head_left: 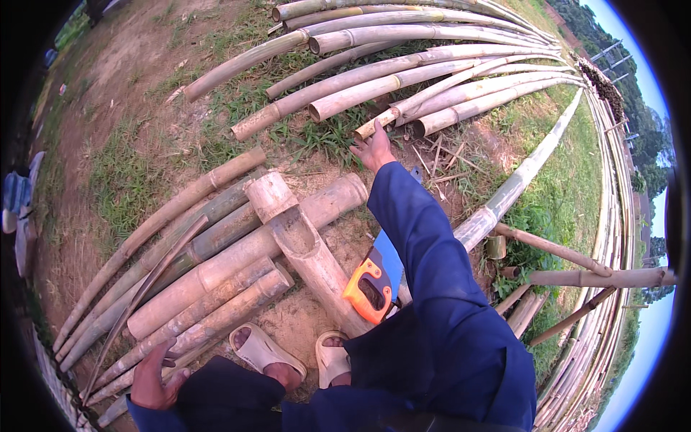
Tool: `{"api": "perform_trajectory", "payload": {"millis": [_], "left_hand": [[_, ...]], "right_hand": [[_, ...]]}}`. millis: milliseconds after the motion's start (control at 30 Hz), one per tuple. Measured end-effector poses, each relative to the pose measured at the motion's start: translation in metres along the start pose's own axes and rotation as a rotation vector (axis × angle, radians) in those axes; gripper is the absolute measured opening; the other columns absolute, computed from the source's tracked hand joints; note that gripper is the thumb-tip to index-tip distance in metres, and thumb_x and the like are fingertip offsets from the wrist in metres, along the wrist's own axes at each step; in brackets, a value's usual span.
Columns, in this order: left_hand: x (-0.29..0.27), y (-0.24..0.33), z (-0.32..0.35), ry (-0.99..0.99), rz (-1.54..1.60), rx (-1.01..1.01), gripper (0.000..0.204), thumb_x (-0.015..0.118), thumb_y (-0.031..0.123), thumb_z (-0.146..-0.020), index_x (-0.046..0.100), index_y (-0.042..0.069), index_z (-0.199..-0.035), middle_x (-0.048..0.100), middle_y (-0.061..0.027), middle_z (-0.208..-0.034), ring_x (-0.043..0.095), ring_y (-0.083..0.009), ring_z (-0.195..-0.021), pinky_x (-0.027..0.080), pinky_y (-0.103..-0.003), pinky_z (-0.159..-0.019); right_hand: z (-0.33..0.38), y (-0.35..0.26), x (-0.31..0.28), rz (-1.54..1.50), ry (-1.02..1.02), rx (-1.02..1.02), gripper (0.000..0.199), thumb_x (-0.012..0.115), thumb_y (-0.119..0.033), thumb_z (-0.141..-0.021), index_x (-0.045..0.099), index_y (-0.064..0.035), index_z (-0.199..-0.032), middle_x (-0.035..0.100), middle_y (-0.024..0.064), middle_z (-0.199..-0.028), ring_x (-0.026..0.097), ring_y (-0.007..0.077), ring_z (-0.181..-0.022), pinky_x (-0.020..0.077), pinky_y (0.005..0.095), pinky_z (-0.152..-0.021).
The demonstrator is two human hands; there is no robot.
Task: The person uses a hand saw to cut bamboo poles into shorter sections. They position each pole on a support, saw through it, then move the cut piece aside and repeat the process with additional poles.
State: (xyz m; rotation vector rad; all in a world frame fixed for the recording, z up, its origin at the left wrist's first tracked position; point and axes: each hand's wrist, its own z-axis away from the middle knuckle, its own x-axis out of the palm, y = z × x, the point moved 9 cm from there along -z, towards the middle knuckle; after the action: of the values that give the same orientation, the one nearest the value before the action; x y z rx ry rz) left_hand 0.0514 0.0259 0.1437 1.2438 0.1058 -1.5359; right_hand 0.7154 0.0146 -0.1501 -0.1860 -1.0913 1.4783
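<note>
My right hand (374, 151) is stretched far forward, fingers apart, with its thumb at the cut end of a slim bamboo pole (387, 119); I cannot tell how firmly they touch. At the lower left my left hand (155, 378) hangs with loosely curved, parted fingers beside the near ends of some bamboo lengths (144, 356), holding nothing. Between the arms, a bamboo piece with a notch cut into it (317, 270) rests across a thick bamboo log (216, 277). A handsaw (371, 288) with an orange handle and blue blade leans by it, partly hidden by my right sleeve.
Several long bamboo poles (345, 68) fan out across the ground ahead. To the right lie another long pole (522, 176), a rack of bamboo crosspieces (597, 279) and a long stack of poles (601, 237). My sandalled feet (270, 356) stand close to the logs.
</note>
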Motion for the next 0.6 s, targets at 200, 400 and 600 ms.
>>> {"api": "perform_trajectory", "payload": {"millis": [200, 400, 600], "left_hand": [[-0.001, 0.004, -0.005, -0.006, 0.006, -0.007, 0.064, 0.081, 0.012, -0.079, 0.056, -0.002, -0.137, 0.071, -0.0224, -0.103, 0.073, -0.0335, -0.092, 0.057, -0.042, -0.083], [0.001, 0.008, 0.000, 0.006, -0.018, 0.011, 0.058, 0.080, 0.006, -0.079, 0.059, 0.002, -0.133, 0.073, -0.0167, -0.095, 0.074, -0.0277, -0.089, 0.059, -0.039, -0.081], [-0.001, 0.012, -0.003, 0.048, -0.038, 0.061, 0.053, 0.080, 0.013, -0.082, 0.061, 0.004, -0.129, 0.074, -0.0172, -0.094, 0.074, -0.0285, -0.086, 0.058, -0.040, -0.079]], "right_hand": [[0.023, -0.015, -0.027, -0.016, 0.170, 0.032, 0.052, 0.055, -0.057, -0.102, 0.050, -0.0110, -0.127, 0.059, 0.0117, -0.111, 0.061, 0.0314, -0.102, 0.0403, 0.0562, -0.106], [0.107, -0.102, -0.034, 0.217, 0.026, -0.097, 0.030, 0.074, -0.033, -0.093, 0.061, -0.0124, -0.111, 0.065, 0.0034, -0.096, 0.065, 0.0196, -0.087, 0.0470, 0.0489, -0.087], [0.214, -0.179, -0.068, 0.121, 0.163, -0.269, 0.028, 0.073, -0.020, -0.089, 0.061, -0.0063, -0.110, 0.064, 0.0063, -0.086, 0.062, 0.0189, -0.062, 0.0541, 0.0372, -0.061]]}}
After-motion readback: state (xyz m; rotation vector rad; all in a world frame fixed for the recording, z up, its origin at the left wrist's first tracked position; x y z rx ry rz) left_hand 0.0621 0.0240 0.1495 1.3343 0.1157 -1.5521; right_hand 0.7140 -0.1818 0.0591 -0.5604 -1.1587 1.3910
